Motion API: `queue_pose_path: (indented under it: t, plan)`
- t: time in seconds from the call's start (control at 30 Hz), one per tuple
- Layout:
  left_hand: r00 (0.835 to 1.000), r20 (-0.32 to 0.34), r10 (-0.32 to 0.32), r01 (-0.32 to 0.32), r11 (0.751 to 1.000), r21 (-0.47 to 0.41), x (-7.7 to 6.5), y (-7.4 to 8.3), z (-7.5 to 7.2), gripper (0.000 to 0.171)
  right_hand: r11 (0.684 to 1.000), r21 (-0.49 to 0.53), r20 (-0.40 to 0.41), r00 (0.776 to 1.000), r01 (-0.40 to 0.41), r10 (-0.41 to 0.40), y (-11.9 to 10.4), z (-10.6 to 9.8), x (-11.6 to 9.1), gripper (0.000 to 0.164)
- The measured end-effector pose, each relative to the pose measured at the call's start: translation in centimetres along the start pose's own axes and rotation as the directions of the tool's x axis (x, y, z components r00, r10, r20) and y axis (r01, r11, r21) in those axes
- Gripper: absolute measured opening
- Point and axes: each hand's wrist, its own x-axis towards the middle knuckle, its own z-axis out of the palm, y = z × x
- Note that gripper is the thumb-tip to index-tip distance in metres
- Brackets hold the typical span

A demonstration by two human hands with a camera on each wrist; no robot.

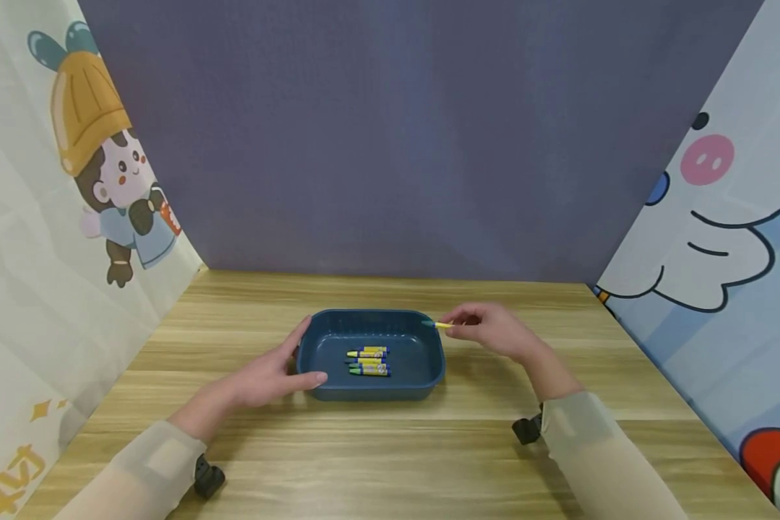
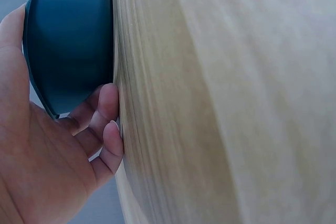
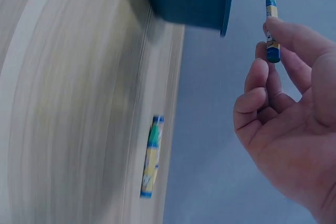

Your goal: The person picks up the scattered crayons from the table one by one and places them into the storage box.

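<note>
Left hand (image 1: 269, 377) grips the tray (image 1: 373, 394) at its left end, thumb over the near rim, presumably to steady it. Crayons (image 1: 370, 362) lie side by side inside the tray, tips left. Right hand (image 1: 494, 332) pinches one crayon (image 1: 440, 326) toward its rear, at the tray's far right corner; tip left clear. Loose pair (image 3: 151, 156) lies right of the tray, on the table (image 1: 364, 462).

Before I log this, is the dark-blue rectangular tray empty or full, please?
Partly filled: several yellow-wrapped crayons lie in the tray, leaving much of it bare.
</note>
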Motion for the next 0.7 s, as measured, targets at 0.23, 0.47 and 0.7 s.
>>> queue_pose_path:
  t: [0.23, 0.47, 0.7]
  plan:
    - [1.0, 0.002, 0.003, -0.003, 1.0, 0.001, 0.0, -0.1, 0.0, 0.116, 0.999, 0.041, 0.044, 0.999, 0.014, -0.016, -2.0, 1.4, 0.8, 0.022]
    - [1.0, 0.002, -0.004, 0.004, 1.0, 0.003, -0.1, 0.1, 0.0, 0.116, 0.996, 0.076, 0.077, 0.996, 0.046, -0.051, -3.6, 2.7, 1.6, 0.021]
    - [1.0, 0.003, -0.003, 0.003, 1.0, -0.003, -0.1, 0.2, 0.0, 0.116, 0.997, 0.067, 0.117, 0.992, 0.037, -0.045, -4.9, 4.1, 2.6, 0.022]
